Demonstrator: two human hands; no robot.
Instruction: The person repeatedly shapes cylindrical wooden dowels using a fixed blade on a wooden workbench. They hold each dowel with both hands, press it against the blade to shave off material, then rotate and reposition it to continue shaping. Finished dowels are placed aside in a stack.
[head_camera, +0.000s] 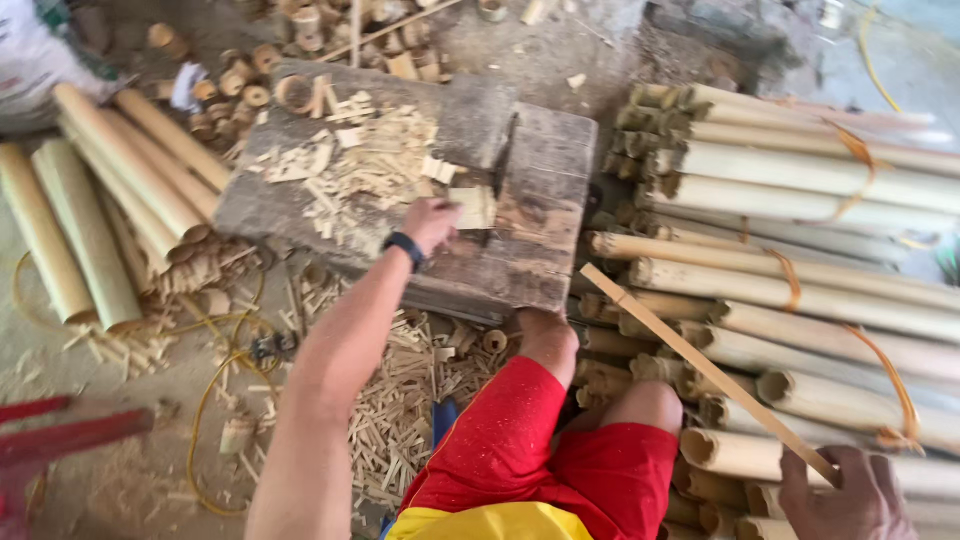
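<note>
Your left hand (432, 222) rests on a small flat bamboo piece (474, 207) at the middle of the worn wooden counter (545, 150), fingers pressed onto it, grip closed on the piece. At four o'clock from it, your right hand (850, 495) clasps the near end of a long thin bamboo strip (700, 365) that slants up toward the counter's edge. Chips (350, 165) litter the counter at ten o'clock. Bundled bamboo poles (800, 290) lie at three o'clock, loose tubes (110, 190) at nine.
</note>
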